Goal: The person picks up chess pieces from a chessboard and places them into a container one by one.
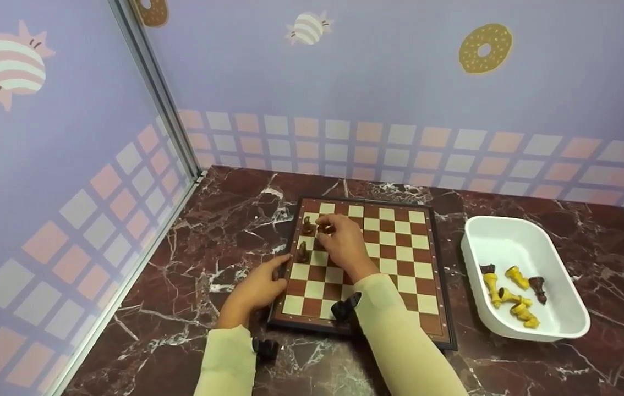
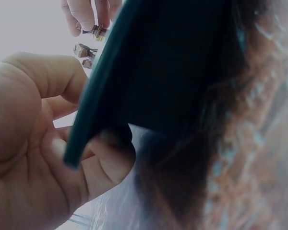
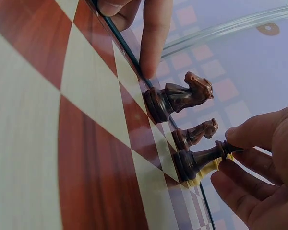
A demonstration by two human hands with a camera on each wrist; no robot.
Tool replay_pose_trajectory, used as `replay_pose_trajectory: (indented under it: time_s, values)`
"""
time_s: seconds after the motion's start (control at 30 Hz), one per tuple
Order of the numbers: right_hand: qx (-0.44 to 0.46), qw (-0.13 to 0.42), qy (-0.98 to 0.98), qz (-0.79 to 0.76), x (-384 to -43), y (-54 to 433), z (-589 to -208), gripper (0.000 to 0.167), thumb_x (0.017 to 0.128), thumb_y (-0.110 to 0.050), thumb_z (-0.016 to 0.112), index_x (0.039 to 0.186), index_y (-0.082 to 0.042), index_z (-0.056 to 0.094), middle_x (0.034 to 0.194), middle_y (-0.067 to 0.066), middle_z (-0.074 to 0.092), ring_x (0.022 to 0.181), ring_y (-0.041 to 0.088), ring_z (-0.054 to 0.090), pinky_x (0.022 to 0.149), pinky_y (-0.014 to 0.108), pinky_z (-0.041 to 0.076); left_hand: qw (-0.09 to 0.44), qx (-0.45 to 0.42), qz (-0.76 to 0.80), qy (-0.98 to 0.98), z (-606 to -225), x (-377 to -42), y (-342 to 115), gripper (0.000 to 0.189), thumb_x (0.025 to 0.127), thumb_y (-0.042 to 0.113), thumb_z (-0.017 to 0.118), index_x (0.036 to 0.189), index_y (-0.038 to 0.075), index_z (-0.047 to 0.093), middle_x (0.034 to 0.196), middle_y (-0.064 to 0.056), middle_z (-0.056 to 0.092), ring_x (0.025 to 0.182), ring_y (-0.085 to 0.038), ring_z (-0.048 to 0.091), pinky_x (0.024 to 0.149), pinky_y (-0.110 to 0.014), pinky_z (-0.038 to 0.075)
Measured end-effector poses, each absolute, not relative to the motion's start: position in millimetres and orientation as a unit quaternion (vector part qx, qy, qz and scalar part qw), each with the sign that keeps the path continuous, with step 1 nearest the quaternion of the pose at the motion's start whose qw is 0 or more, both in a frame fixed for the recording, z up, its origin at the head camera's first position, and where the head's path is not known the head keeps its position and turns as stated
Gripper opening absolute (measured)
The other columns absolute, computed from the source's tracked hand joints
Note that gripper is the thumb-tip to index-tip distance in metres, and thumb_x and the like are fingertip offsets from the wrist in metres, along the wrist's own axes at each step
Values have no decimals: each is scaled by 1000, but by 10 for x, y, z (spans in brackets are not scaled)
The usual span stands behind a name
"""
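Observation:
My left hand (image 1: 260, 286) grips the left edge of the chessboard (image 1: 408, 300), with fingers above and below the rim in the left wrist view. Over the far left part of the board, my right hand (image 1: 345, 245) pinches the top of a dark chess piece (image 3: 200, 162) between thumb and fingers. That piece's head is hidden by the fingertips; its base is right at the board. A yellow chess piece (image 3: 207, 170) shows partly behind it. Two dark knights, a nearer one (image 1: 303, 252) and a farther one (image 1: 307, 224), stand upright along the left edge.
To the right of the board, a white tray (image 1: 521, 242) holds several yellow chess pieces (image 1: 517, 277) and a few dark ones (image 1: 537, 288), lying on their sides. All of it rests on a dark red marbled table (image 1: 174, 291), enclosed by patterned walls (image 1: 389, 82) at the back and left.

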State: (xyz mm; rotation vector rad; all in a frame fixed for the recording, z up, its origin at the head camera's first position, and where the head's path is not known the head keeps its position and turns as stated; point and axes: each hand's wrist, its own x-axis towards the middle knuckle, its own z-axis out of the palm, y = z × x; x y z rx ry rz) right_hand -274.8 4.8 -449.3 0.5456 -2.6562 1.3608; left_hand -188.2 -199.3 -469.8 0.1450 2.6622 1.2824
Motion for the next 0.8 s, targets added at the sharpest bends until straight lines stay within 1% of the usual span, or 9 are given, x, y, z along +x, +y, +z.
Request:
replay_pose_trajectory:
  time_s: [0.3, 0.43, 0.63, 0.8]
  values:
    - [172, 53, -875, 449, -2761, 30, -4514, 23, 99, -6, 71, 121, -3, 77, 115, 12, 75, 106, 30, 70, 91, 47, 57, 100, 48, 438, 892, -4698, -1878, -2002, 68, 94, 0, 53, 161, 2, 44, 66, 2, 43, 54, -13, 36, 55, -31, 34]
    - [177, 60, -873, 450, -2750, 37, -4524, 22, 99, -6, 70, 119, -3, 77, 114, 13, 75, 105, 30, 71, 90, 48, 57, 101, 47, 441, 891, -4703, -1872, -2003, 68, 94, 0, 52, 161, 2, 43, 66, 2, 43, 53, -12, 35, 54, -31, 33]
    - [175, 62, -872, 454, -2736, 58, -4533, 22, 98, -6, 71, 119, -3, 77, 114, 12, 75, 107, 30, 71, 91, 47, 57, 93, 45, 439, 893, -4711, -1871, -1992, 67, 93, 0, 54, 160, 1, 45, 71, 0, 45, 57, -13, 39, 57, -31, 36]
    - [163, 51, -864, 475, -2722, 74, -4472, 23, 99, -6, 72, 121, -4, 77, 116, 10, 75, 112, 28, 70, 93, 46, 57, 87, 45, 436, 895, -4706, -1880, -1995, 68, 92, -1, 55, 159, 1, 46, 73, 0, 47, 59, -14, 41, 58, -32, 37]
